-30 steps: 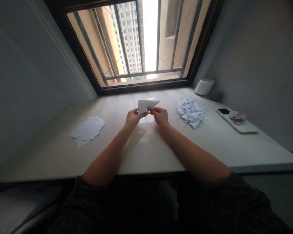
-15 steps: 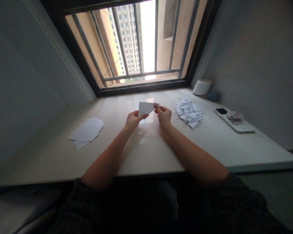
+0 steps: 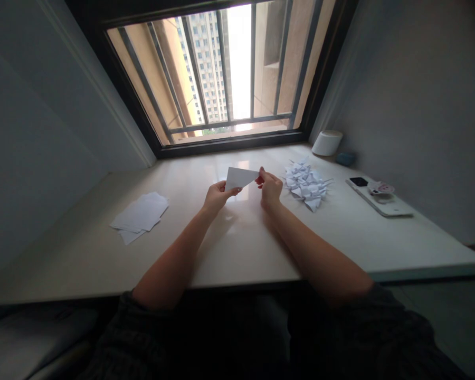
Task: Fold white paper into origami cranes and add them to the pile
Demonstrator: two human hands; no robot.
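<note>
Above the middle of the pale table (image 3: 237, 248) I hold a folded white paper triangle (image 3: 239, 177) between both hands. My left hand (image 3: 217, 195) pinches its lower left corner. My right hand (image 3: 269, 188) pinches its right tip, fingers pressed together. The paper is lifted off the table surface.
A loose stack of white sheets (image 3: 140, 215) lies at the left. A heap of several small folded paper pieces (image 3: 306, 183) sits right of my hands. Farther right lie a white phone (image 3: 380, 198) with a small trinket, a white cylinder (image 3: 327, 142) and a barred window (image 3: 225, 74) behind.
My right hand has slid rightward along the paper's edge to its tip. The left hand has stayed nearly in place. The triangle now looks flatter and longer.
</note>
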